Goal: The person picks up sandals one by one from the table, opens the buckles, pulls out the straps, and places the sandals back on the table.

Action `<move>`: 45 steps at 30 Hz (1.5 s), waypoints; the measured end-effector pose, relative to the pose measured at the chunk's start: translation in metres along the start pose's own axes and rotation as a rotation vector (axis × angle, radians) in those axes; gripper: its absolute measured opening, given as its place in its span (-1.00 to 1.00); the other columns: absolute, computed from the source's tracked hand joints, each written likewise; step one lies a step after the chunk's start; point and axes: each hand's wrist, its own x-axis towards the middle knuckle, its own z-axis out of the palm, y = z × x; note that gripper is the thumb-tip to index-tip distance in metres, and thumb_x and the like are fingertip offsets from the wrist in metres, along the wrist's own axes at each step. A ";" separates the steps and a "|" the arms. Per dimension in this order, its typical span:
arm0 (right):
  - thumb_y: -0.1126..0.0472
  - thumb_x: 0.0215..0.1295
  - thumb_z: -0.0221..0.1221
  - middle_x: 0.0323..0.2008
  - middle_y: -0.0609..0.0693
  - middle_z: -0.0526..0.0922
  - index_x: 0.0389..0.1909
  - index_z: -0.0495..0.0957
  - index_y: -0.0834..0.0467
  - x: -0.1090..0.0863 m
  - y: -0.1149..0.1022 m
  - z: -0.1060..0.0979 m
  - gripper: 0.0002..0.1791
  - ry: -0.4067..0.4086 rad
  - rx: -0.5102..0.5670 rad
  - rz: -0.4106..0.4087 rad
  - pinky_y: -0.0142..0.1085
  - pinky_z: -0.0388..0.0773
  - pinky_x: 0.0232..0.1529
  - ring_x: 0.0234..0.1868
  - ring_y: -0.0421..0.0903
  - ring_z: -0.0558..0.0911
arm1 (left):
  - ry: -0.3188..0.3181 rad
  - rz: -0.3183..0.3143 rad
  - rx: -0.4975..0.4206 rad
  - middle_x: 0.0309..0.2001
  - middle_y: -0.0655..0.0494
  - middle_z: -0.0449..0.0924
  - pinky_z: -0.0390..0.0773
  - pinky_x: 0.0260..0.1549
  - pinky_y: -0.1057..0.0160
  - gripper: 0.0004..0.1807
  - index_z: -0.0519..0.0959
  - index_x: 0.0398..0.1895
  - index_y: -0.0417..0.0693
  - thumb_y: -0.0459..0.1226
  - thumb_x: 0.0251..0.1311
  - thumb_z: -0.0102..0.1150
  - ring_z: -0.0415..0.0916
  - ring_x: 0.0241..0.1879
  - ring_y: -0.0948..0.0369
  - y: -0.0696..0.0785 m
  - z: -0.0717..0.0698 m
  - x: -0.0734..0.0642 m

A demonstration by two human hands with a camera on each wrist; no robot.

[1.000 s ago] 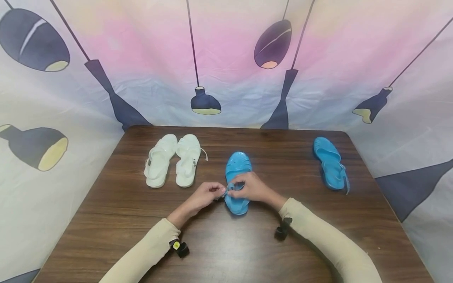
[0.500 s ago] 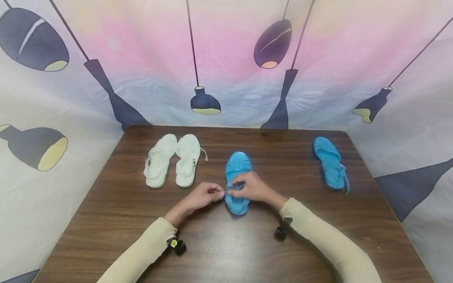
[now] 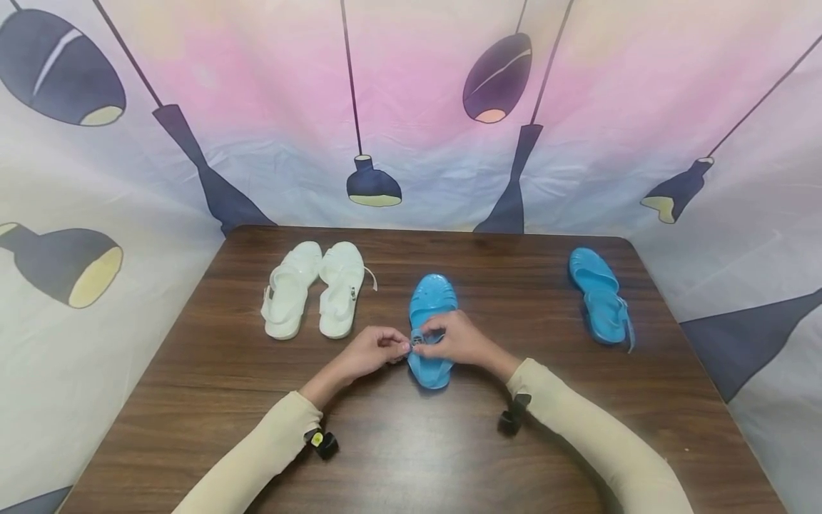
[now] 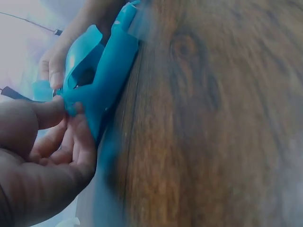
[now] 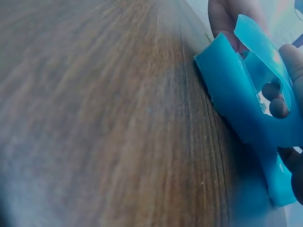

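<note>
A blue jelly sandal (image 3: pixel 434 293) lies flat in the middle of the table, toe pointing away. At its left side my left hand (image 3: pixel 375 350) pinches the sandal's ankle strap between thumb and forefinger; in the left wrist view the strap (image 4: pixel 71 106) runs into those fingertips. From the right, my right hand (image 3: pixel 459 341) reaches over the sandal and pinches the strap near a small metal buckle (image 3: pixel 417 341). In the right wrist view the heel part (image 5: pixel 227 75) shows, with fingers inside the strap loop. The fingers partly hide the buckle and strap end.
A pair of white sandals (image 3: pixel 287 293) stands side by side at the back left, one strap end sticking out. Another blue sandal (image 3: pixel 600 296) lies at the right with its strap loose. Behind the brown wooden table (image 3: pixel 514 457) hangs a cloth printed with lamps.
The left hand first draws back slightly to the left, then returns toward the buckle. The right hand keeps its hold, and the sandal stays in place.
</note>
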 end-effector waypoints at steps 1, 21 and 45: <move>0.05 0.19 0.46 -0.29 -0.16 0.76 -0.22 0.78 0.12 0.000 0.000 0.000 -0.75 0.002 -0.001 0.002 -0.37 0.65 -0.28 -0.34 -0.29 0.63 | -0.012 -0.004 -0.009 -0.26 -0.02 0.71 0.63 -0.23 0.26 -0.82 0.67 -0.10 -0.25 -0.30 0.44 0.19 0.60 -0.28 0.22 0.000 0.000 0.000; 0.06 0.20 0.46 -0.34 -0.19 0.73 -0.26 0.78 0.11 0.001 -0.004 0.000 -0.79 0.010 -0.042 -0.031 -0.39 0.64 -0.34 -0.38 -0.31 0.62 | 0.004 -0.063 -0.249 -0.26 0.05 0.70 0.68 -0.20 0.34 -0.77 0.61 -0.01 -0.49 -0.43 0.42 0.13 0.62 -0.26 0.28 -0.005 0.003 0.002; 0.03 0.22 0.45 -0.42 -0.26 0.68 -0.32 0.77 0.05 0.001 -0.003 0.001 -0.83 0.006 -0.063 -0.040 -0.40 0.59 -0.38 -0.44 -0.31 0.55 | 0.127 0.125 0.127 -0.26 0.10 0.77 0.69 -0.30 0.22 -0.79 0.74 -0.10 -0.09 -0.17 0.30 0.37 0.69 -0.27 0.21 0.012 -0.004 -0.009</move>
